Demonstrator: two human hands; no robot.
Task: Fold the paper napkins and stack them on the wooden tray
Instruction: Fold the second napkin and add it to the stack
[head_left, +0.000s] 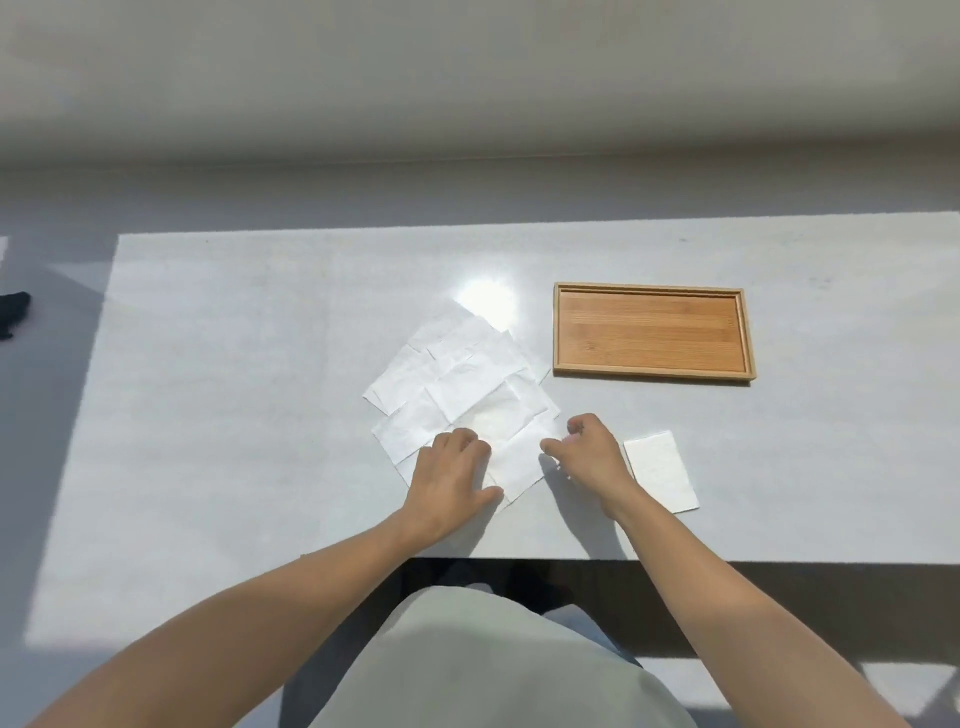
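Several unfolded napkins (462, 395) overlap mid-tabletop, left hand (451, 480) pressed flat on them. Right hand (587, 454) pinches their near corner. Wooden tray (748, 332) holds nothing; folded napkin (661, 472) lies nearer.

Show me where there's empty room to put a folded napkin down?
The wooden tray holds nothing. The table is bare left of the napkin pile and beyond the tray. It is crowded near both hands and the folded napkin.

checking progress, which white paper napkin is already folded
The small white rectangular napkin lying alone just right of the right hand; the others lie unfolded in an overlapping pile.
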